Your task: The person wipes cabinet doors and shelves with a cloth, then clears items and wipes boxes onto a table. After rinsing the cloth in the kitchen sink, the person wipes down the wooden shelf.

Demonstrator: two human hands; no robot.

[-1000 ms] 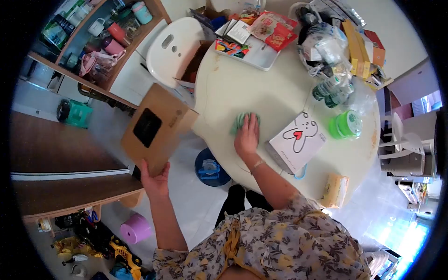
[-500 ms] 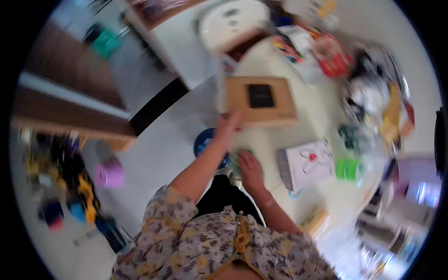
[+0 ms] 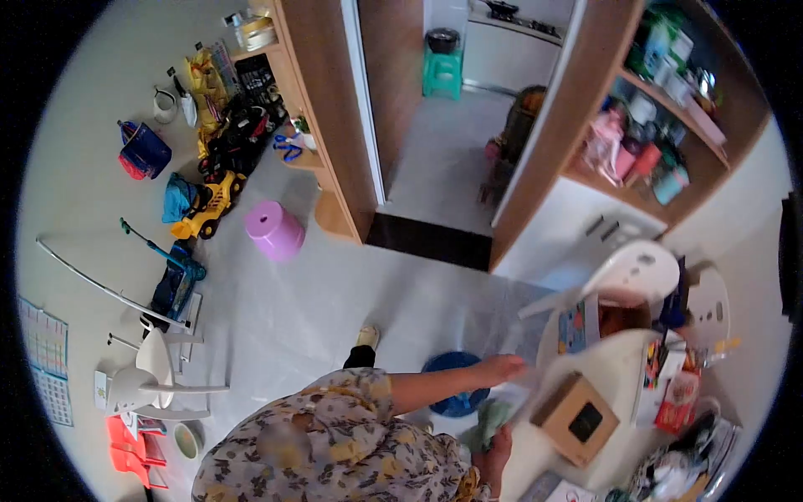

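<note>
My left hand [image 3: 502,369] is stretched out over the floor beside the round table [image 3: 523,448]. Its fingers look curled together, and blur hides whatever may be in them. My right hand [image 3: 499,452] grips a pale green cloth [image 3: 488,423] at the table's near edge. Below my left forearm, a blue round container [image 3: 443,400] stands on the floor, partly covered by the arm. A brown cardboard box [image 3: 562,408] with a dark square on top lies on the table, to the right of both hands.
Another open box [image 3: 577,326], bags and packets [image 3: 669,385] crowd the table's far side. White chairs [image 3: 640,272] stand behind it. A pink stool [image 3: 274,230] is on the floor ahead, near a doorway with a dark threshold [image 3: 431,241]. A white chair [image 3: 155,368] stands at left.
The view has swung left, toward the doorway. My left hand has come off the cardboard box. My right hand, formerly flat on the cloth on the table, now has it gathered up at the edge.
</note>
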